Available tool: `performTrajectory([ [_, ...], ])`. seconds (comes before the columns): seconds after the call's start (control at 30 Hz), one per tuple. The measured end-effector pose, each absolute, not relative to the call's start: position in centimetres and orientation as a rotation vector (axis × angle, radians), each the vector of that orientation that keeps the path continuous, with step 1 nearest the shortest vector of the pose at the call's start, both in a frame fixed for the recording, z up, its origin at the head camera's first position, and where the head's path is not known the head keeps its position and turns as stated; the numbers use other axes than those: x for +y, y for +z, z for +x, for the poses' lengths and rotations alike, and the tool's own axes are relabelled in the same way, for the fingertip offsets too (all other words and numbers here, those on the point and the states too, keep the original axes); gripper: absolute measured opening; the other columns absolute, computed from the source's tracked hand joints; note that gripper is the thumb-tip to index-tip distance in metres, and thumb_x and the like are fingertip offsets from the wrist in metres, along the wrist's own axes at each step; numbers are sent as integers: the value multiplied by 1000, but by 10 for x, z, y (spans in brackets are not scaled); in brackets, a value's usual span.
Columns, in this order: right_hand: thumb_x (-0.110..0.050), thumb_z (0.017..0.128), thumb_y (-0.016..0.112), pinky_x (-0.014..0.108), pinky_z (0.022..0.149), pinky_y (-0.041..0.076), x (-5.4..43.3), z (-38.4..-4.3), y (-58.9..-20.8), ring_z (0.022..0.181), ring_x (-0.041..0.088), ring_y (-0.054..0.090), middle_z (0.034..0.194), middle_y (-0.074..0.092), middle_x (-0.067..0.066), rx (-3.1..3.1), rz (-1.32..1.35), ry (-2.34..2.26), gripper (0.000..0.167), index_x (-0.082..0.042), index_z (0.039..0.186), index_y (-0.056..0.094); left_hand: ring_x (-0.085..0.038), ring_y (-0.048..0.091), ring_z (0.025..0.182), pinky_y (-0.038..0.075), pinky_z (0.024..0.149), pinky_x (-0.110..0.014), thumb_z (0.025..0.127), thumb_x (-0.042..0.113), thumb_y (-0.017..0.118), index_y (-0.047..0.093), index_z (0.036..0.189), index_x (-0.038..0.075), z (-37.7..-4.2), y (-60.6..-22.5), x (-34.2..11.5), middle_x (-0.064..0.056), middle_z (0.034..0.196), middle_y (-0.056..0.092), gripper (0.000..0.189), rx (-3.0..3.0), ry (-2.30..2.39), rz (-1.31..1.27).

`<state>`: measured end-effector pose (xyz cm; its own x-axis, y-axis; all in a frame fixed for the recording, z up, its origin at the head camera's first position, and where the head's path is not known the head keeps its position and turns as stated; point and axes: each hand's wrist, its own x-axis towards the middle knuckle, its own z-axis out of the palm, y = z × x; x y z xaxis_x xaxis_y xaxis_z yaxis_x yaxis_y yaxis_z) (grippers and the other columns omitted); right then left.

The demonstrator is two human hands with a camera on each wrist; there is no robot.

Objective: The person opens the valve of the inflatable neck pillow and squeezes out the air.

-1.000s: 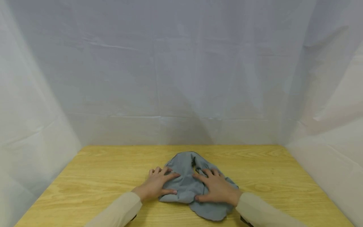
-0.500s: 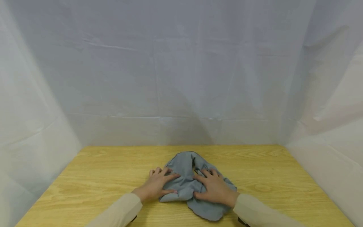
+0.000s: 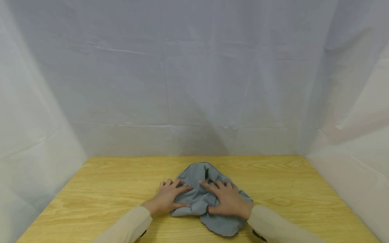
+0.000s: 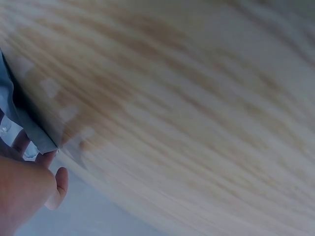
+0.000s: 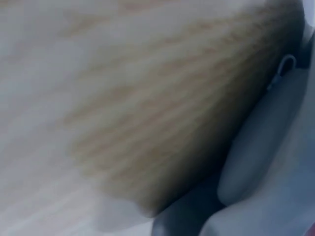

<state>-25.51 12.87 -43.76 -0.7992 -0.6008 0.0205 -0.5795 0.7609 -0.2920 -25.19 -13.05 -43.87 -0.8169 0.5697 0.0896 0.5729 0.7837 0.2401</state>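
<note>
A crumpled piece of grey cloth [image 3: 198,171] lies in folds near the front middle of the table, with a dark gap between folds near its top. Its exact kind is unclear. My left hand [image 3: 167,199] rests on its left side, fingers spread. On its right side lies my right hand [image 3: 230,201], also with spread fingers, the forefinger reaching towards the middle. In the left wrist view the left hand [image 4: 27,194] touches the cloth's edge [image 4: 24,115], which has a small round fastener-like spot beside it. The right wrist view does not show the right hand's fingers.
The wood-grain table [image 3: 115,179] runs back to a hanging pale sheet [image 3: 170,84]. More sheeting [image 3: 352,111] closes in the right side, and likewise the left. Light sleeves [image 3: 127,224] cover both forearms.
My right hand has shifted slightly left, and the cloth's right part has moved inward with it. Its forefinger now reaches further left. The left hand stays in place.
</note>
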Motion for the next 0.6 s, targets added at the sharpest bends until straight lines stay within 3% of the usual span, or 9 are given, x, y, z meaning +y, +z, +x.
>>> performTrajectory([
  [0.2,-61,76,59,63,77,38,126,-260,-432,99,47,45,134,39,17,2836,-955,-348,80,-48,142,16,-24,40,104,24,76,-40,84,54,54,49,131,31,-253,-437,-131,-5,131,44,53,-2984,-447,-950],
  [0.37,-64,73,60,62,76,38,125,-262,-431,102,47,45,133,40,17,2842,-945,-327,80,-44,142,24,-22,40,98,23,74,-41,88,45,55,52,129,29,-256,-437,-132,-6,129,45,44,-2983,-475,-959],
  [0.6,-64,71,60,59,73,40,125,-262,-434,102,46,44,127,44,16,2896,-959,-349,75,-35,137,38,-20,38,95,23,73,-40,88,46,55,52,128,30,-257,-438,-133,-5,128,45,43,-2981,-467,-957],
])
